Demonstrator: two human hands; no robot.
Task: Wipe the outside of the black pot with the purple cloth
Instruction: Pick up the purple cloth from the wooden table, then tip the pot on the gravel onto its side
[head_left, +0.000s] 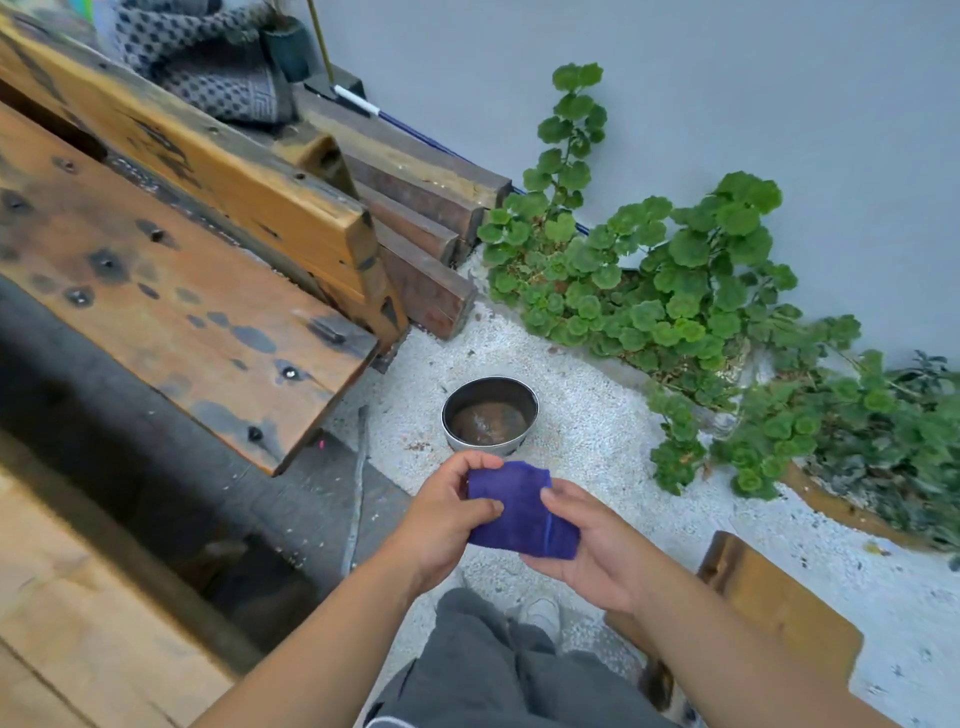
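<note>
Low centre of the frame: left hand (451, 512) and right hand (592, 545) both grip the folded purple cloth (522, 512), thumbs on top, fingers curled beneath, held above grey trousers (498, 670). Just above the cloth, apart from it, the pot (490, 415) sits upright on white gravel (587, 415). Wooden planks (171, 249) fill the left; a leafy green plant (675, 291) spreads right.

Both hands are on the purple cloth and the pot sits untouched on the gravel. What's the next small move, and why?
Probably lower the right hand with the folded purple cloth toward the round black pot, freeing the left hand to steady its rim. Both hands pinch the cloth in the air short of the pot, which stands upright on the white gravel, so no wiping has begun.
</note>
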